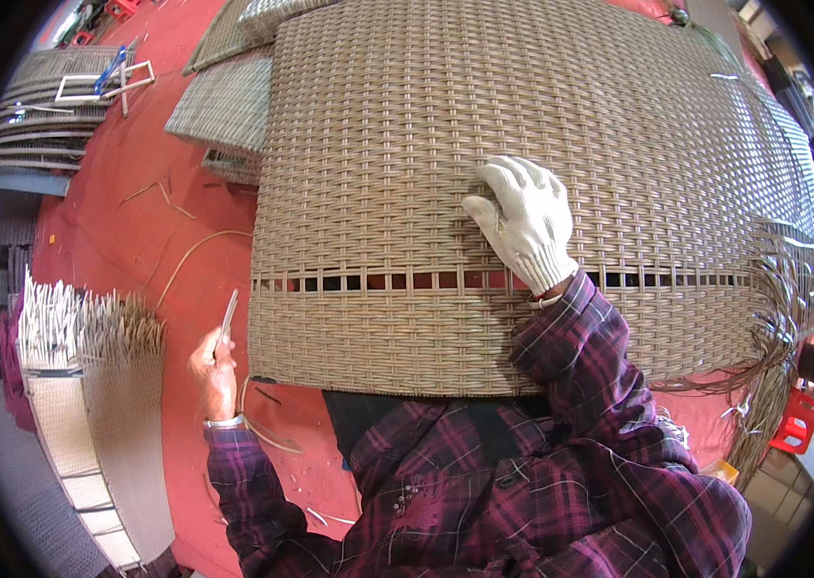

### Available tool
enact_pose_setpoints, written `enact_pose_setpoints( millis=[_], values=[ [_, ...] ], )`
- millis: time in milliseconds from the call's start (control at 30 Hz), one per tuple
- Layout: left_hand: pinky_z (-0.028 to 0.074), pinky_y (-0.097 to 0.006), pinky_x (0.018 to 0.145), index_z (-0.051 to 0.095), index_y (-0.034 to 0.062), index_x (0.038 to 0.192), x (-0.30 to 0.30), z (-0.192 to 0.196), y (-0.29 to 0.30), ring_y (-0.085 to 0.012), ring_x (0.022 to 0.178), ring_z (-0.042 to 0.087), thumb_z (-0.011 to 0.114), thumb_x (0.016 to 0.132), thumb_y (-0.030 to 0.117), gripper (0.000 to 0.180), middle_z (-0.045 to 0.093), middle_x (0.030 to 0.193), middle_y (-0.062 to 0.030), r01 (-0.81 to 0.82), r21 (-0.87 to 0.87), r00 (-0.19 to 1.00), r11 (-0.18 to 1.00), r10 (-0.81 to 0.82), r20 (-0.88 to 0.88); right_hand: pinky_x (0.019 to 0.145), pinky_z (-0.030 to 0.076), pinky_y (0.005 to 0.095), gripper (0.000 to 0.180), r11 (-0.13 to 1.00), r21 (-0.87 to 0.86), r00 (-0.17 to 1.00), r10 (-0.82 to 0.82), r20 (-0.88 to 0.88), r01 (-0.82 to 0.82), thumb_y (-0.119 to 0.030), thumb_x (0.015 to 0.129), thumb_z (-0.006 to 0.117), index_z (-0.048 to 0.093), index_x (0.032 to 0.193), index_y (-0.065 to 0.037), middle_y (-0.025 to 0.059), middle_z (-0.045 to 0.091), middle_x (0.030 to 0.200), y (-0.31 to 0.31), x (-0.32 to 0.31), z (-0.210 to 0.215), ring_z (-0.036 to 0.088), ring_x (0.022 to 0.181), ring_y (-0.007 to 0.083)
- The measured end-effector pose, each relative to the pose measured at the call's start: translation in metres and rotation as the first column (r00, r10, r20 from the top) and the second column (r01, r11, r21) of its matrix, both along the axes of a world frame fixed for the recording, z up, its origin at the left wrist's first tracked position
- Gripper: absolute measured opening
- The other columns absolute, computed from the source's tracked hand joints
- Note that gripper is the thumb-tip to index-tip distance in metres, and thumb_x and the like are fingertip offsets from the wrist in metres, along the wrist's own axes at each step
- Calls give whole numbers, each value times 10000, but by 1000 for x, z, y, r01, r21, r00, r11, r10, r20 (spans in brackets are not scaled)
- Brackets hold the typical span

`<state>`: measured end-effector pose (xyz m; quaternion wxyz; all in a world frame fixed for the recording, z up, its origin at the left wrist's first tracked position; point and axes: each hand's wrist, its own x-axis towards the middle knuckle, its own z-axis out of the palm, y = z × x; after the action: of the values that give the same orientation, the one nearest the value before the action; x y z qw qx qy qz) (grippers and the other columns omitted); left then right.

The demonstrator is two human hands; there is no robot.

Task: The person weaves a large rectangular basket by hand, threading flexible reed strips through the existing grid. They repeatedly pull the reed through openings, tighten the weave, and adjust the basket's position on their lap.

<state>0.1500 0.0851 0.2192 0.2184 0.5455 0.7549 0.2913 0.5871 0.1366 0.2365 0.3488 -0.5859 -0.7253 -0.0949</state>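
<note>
Fingers (513, 183) of gloved right hand (525, 223) spread flat, released, on woven wicker panel (522, 116), just above its open slot row. Bare left hand (214, 371) left of panel, clenched on thin metal tool (228, 316); panel lies over red floor (137, 193).

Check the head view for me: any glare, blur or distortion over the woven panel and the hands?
Head view: even daylight, no glare on the woven panel; its straight edges bow from fisheye, corners black; gloved right hand sharp; bare left hand with thin tool slightly soft.

Red floor (137, 222): woven panels (224, 101), loose strands (190, 255), frame stack (41, 116).
</note>
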Motion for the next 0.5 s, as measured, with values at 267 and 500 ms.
enact_pose_setpoints(
  millis=[267,500],
  values=[
    [445,-285,667,656,16,856,-22,-74,62,-67,749,503,504,968,88,202,589,770,29,129,38,979,991,-133,154,973,433,497,598,961,-263,970,144,195,-90,-397,740,759,572,1186,-46,125,592,1217,-10,-3,27,557,1146,329],
    [503,-290,685,614,43,876,7,-50,81,-113,733,590,463,1022,122,225,644,835,0,215,-270,620,938,83,780,1025,394,467,671,960,-245,963,183,199,-132,-507,752,712,557,1200,-32,113,584,1229,-20,-2,52,534,1166,285]
  ],
)
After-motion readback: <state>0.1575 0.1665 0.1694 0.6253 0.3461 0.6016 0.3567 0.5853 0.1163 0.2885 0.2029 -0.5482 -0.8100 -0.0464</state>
